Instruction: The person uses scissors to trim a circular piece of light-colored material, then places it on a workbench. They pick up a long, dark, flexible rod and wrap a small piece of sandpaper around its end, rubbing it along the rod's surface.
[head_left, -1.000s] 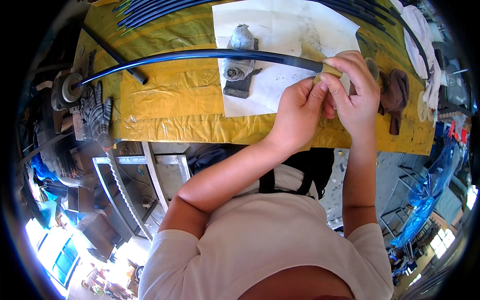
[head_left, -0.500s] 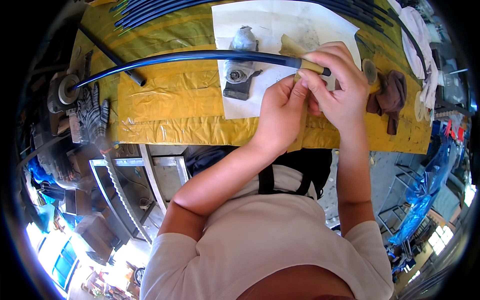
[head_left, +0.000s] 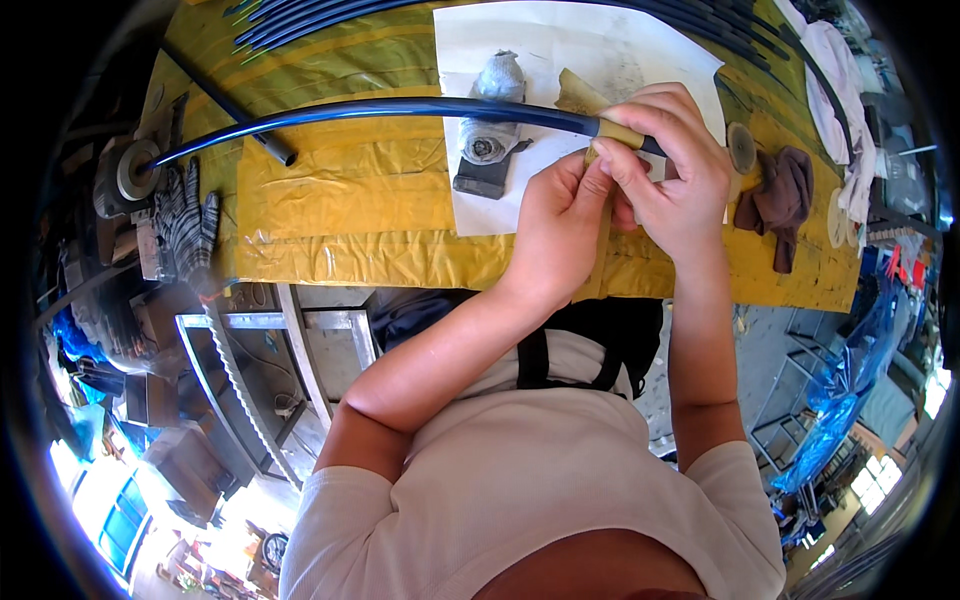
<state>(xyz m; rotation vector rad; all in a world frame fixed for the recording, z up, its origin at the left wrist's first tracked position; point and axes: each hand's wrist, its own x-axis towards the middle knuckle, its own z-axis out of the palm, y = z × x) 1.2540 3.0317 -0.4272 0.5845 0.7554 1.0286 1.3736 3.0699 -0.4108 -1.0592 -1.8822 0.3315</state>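
Glossy dark-blue slender rod (head_left: 400,106): long axis left-right, extending left from right hand (head_left: 682,165), nearer its tip, and left hand (head_left: 560,222); both pinch flexible tan strip (head_left: 619,132) wrapped around rod.

The slender rod (head_left: 380,107) is smooth and glossy, its dark blue coat throwing bright highlights. The tan strip (head_left: 620,133) around it looks matt and paper-like. Shiny yellow plastic film, creased and wrinkled, covers the bench (head_left: 340,190); the white sheet (head_left: 590,45) on it is smooth, matt paper with dark smudges. The rod rest (head_left: 498,80) is wrapped in rough grey cloth. The brown rag (head_left: 778,195) is soft, dull fabric, the striped glove (head_left: 188,225) knitted. Bare metal with a dull sheen forms the frame (head_left: 250,321); the blue sheeting (head_left: 835,420) is crinkled, glossy plastic.
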